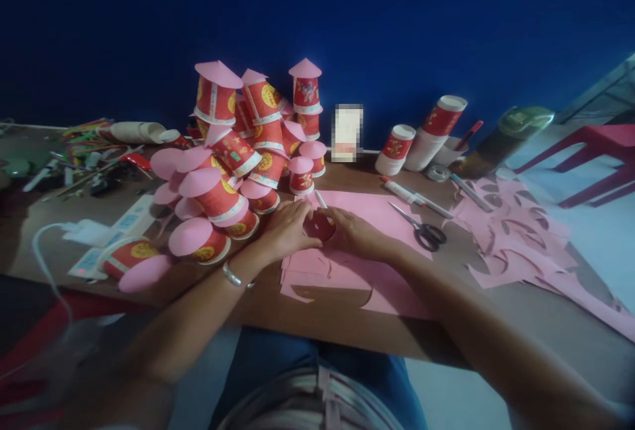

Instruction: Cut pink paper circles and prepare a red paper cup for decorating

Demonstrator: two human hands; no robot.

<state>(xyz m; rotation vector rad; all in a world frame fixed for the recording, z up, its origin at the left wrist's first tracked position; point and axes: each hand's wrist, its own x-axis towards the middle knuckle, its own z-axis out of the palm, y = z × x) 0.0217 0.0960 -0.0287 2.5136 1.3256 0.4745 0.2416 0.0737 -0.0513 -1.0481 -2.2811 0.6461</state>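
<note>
Both hands meet over a stack of pink paper sheets (pixel 397 294), around a round, dark-red object with a little yellow, which looks like a red paper cup (pixel 318 226). My left hand (pixel 292 225) curls round its left side, thumb along the near edge. My right hand (pixel 353 231) closes on the other side, its fingers partly hidden. Between the hands, a thin white stick or pen (pixel 321 199) pokes up at the far edge; I cannot tell what holds it. Black-handled scissors (pixel 421 230) lie open on the paper to the right.
Red cups with pink cone tops (pixel 213 190) are piled left of the hands. A power strip (pixel 114 235) lies further left. Behind stand stacked cups (pixel 395 149) and a bottle (pixel 501 139). Markers (pixel 403 190) and pink offcuts (pixel 516 238) lie to the right.
</note>
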